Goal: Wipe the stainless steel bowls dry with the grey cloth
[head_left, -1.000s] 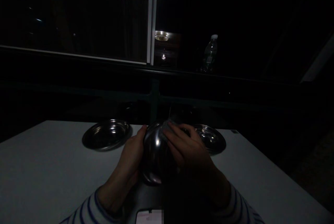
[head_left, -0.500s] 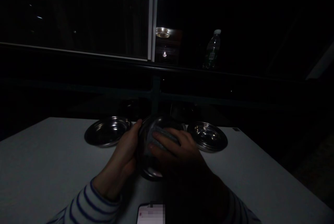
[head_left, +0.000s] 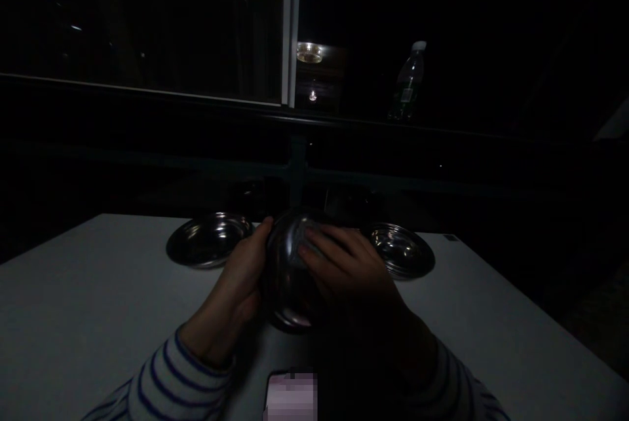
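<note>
A shiny metal dish (head_left: 285, 290) is held up, tilted, over the white table in front of me. My left hand (head_left: 243, 270) is closed on its left rim, thumb at the top edge. Against the dish's surface my right hand (head_left: 346, 267) presses a greyish cloth (head_left: 307, 237), fingers bent over it; most of the cloth is hidden and the light is dim. Behind to the left lies a shallow metal dish (head_left: 209, 241). At the back right sits what looks like a small stack of metal dishes (head_left: 400, 251), partly covered by my right hand.
A phone (head_left: 291, 398) lies at the near edge of the white table (head_left: 122, 316). Beyond the table's far edge, a plastic bottle (head_left: 409, 84) stands on a dark ledge beside a window frame (head_left: 289, 28).
My right hand slid the cloth down and left across the held dish, then back up and right a little. My left hand keeps its hold. The view has tilted slightly downward.
</note>
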The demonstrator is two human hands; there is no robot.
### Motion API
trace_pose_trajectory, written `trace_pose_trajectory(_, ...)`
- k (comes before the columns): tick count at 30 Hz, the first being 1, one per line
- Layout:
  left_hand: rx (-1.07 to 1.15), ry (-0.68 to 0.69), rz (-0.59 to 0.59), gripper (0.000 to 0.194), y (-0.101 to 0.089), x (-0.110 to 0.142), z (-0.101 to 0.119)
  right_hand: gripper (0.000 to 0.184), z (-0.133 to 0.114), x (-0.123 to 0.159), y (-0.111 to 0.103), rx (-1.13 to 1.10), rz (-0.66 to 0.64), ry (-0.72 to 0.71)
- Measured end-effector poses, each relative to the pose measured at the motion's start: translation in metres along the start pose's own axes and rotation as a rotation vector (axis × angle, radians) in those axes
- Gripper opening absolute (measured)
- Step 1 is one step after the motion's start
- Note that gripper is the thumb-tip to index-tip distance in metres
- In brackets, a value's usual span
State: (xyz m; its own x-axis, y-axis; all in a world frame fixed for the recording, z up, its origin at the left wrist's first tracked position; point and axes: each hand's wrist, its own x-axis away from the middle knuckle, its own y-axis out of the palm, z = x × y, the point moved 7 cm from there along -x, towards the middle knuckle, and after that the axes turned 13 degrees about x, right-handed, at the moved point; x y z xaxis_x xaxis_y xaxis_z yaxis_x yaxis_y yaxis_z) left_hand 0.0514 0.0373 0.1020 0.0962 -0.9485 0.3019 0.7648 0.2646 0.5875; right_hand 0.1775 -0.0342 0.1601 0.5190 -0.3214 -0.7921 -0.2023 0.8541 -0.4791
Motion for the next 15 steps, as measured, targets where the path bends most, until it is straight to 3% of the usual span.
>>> trace_pose_trajectory(4,-0.051,-0.030,-0.070,0.023,0.005,0.001,-0.007,0.029,0.007,0.001,0.003,-0.020,-0.074,0.094)
trace_pose_trajectory(9,-0.041,0.006,-0.064,0.025,0.002,-0.002,-0.006,0.026,-0.013,0.001,0.003,-0.069,-0.071,-0.023)
trace_pose_trajectory(13,-0.073,-0.025,-0.110,0.028,0.006,-0.002,-0.010,0.029,0.012,0.002,0.009,-0.079,-0.114,0.155)
trace_pose_trajectory(15,-0.082,-0.026,-0.109,0.027,0.006,-0.002,-0.011,0.030,0.016,0.004,0.011,-0.094,-0.147,0.169)
